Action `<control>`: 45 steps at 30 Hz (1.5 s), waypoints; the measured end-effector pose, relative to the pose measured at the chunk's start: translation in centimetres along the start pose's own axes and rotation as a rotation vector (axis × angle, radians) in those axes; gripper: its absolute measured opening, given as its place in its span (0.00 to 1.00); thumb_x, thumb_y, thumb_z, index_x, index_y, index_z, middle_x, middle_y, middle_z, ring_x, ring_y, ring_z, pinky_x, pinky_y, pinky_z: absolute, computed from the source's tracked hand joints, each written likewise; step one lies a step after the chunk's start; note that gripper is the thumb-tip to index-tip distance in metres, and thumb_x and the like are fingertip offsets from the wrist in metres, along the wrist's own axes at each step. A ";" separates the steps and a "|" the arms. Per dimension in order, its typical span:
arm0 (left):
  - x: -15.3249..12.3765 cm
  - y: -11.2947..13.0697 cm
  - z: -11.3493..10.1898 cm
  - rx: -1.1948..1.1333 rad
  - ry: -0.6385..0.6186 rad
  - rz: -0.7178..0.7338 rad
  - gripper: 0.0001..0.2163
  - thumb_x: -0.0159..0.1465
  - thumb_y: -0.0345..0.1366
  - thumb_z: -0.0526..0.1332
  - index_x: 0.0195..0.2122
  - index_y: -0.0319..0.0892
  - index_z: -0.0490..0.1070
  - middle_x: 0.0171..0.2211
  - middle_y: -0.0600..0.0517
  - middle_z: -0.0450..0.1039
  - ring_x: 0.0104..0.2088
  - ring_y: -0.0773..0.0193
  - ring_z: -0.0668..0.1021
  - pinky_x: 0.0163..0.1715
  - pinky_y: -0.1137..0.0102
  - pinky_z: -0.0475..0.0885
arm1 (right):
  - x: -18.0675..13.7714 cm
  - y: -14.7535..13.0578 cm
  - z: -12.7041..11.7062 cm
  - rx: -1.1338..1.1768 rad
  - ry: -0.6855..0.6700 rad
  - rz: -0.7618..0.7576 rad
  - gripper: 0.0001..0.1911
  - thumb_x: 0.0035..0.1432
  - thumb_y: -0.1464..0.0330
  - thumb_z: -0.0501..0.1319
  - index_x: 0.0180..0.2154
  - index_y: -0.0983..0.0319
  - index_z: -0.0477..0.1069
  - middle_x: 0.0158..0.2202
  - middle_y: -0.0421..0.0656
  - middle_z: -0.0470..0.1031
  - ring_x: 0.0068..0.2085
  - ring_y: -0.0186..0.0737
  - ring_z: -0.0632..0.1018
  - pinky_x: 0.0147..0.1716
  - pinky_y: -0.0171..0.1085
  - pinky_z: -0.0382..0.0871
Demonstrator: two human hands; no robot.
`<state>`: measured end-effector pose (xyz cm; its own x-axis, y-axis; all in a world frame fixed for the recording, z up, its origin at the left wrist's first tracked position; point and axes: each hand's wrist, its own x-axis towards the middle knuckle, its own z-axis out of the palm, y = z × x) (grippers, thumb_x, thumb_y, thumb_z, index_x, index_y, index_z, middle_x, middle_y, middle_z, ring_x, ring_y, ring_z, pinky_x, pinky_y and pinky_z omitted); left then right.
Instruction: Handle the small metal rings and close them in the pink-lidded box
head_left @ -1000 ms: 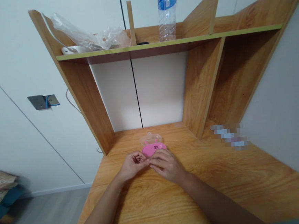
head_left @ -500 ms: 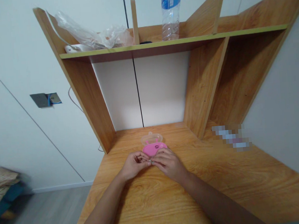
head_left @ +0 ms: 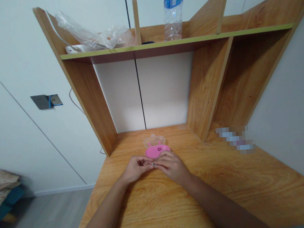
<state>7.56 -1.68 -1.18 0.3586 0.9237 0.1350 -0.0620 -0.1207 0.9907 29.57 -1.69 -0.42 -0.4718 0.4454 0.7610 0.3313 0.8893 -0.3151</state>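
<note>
My left hand (head_left: 136, 168) and my right hand (head_left: 172, 167) meet over the desk, fingertips pinched together. Between them is a small shiny silvery piece (head_left: 153, 164), too tiny and too covered by fingers for its kind to show. Just beyond the fingers lies an oval pink case (head_left: 153, 151) with a small dark loop (head_left: 159, 149) on its right half. Its clear lid (head_left: 154, 141) is swung back behind it. My right fingers overlap the case's near right edge; whether they touch it I cannot tell.
A wooden desk (head_left: 154, 205) lies under my forearms. Above it, a shelf (head_left: 115, 54) carries a plastic bag (head_left: 93, 34) and a clear bottle (head_left: 173, 21). An upright panel (head_left: 205, 88) stands to the right, near a blurred-out item (head_left: 234, 141).
</note>
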 end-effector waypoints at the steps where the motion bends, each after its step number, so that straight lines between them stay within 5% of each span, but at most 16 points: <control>1: 0.0 0.1 0.0 0.012 -0.005 -0.003 0.17 0.52 0.42 0.77 0.38 0.37 0.82 0.36 0.45 0.85 0.34 0.60 0.83 0.43 0.65 0.77 | 0.0 0.0 0.0 0.001 -0.004 -0.002 0.09 0.66 0.68 0.64 0.46 0.52 0.80 0.37 0.42 0.83 0.40 0.44 0.78 0.41 0.44 0.76; 27: -0.2 0.4 0.1 0.060 -0.053 0.041 0.16 0.58 0.47 0.72 0.34 0.37 0.81 0.29 0.49 0.81 0.28 0.67 0.77 0.34 0.72 0.70 | 0.2 -0.3 -0.2 -0.012 0.015 -0.023 0.13 0.66 0.70 0.63 0.49 0.50 0.79 0.37 0.41 0.84 0.39 0.45 0.78 0.39 0.44 0.75; 45: -0.2 0.3 -0.1 0.043 -0.102 0.023 0.19 0.58 0.50 0.71 0.35 0.35 0.81 0.28 0.47 0.80 0.27 0.67 0.76 0.32 0.72 0.69 | -0.1 -0.2 0.0 -0.021 0.026 -0.013 0.06 0.64 0.69 0.66 0.43 0.56 0.79 0.36 0.43 0.82 0.39 0.43 0.79 0.43 0.44 0.74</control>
<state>7.37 -1.85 -0.90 0.4503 0.8791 0.1562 -0.0325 -0.1587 0.9868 29.57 -1.95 -0.39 -0.4552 0.4305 0.7794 0.3423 0.8927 -0.2932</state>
